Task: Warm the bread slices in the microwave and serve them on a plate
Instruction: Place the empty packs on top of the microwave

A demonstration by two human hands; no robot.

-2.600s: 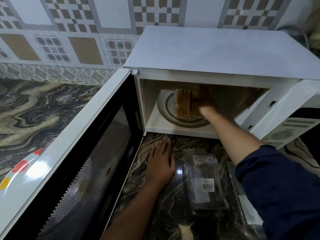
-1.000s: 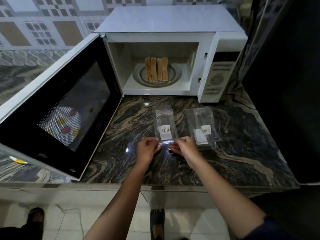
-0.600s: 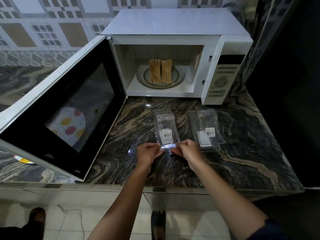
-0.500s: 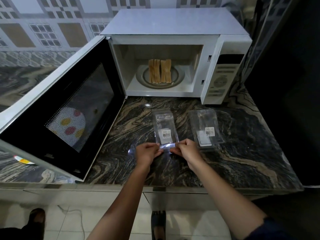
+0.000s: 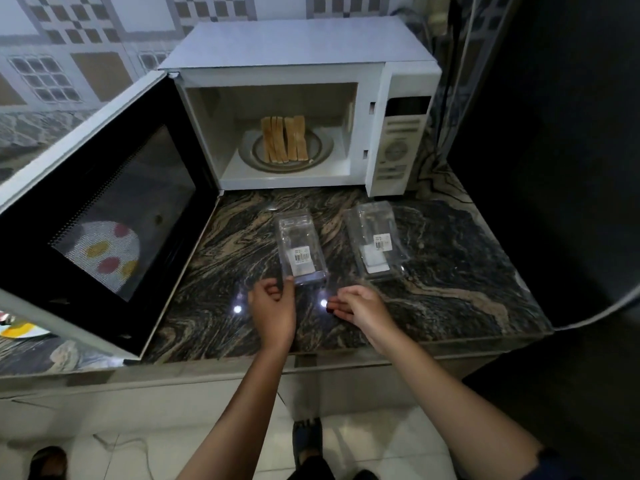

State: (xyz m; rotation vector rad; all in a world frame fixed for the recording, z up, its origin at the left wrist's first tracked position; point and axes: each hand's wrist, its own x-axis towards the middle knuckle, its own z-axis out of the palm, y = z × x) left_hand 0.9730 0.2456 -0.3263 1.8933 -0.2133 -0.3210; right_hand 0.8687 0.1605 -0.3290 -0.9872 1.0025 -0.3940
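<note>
Bread slices [image 5: 284, 138] stand on edge in a tight row, golden-brown, on the round turntable [image 5: 322, 147] inside the white microwave [image 5: 298, 46]. They sit near the middle of the cavity, with bare glass showing on both sides.

The microwave door [image 5: 104, 202] is swung wide to the left, its outer corner reaching about to the front edge of the worktop [image 5: 450, 289]. A white plate [image 5: 104, 251] with red and yellow spots shows through the door's mesh window. Between the door and the tall dark surface [image 5: 554, 168] on the right, a stretch of worktop lies in front of the cavity.

Two clear plastic packs lie flat on it, side by side and apart, each with a barcode label. The left pack [image 5: 301, 244] lies in front of the bread and the right pack [image 5: 375, 240] below the control panel. The left hand [image 5: 273, 306] has its fingers curled, with the thumb at the left pack's near corner. Whether it pinches the plastic cannot be told. The right hand [image 5: 360, 306] hovers just beside that pack's near edge with loosely bent fingers, holding nothing.

The worktop is dark stone with swirling tan veins and bright spots of reflected light. A patterned tile wall [image 5: 69, 46] runs behind it, and pale floor tiles [image 5: 381, 445] show below.
</note>
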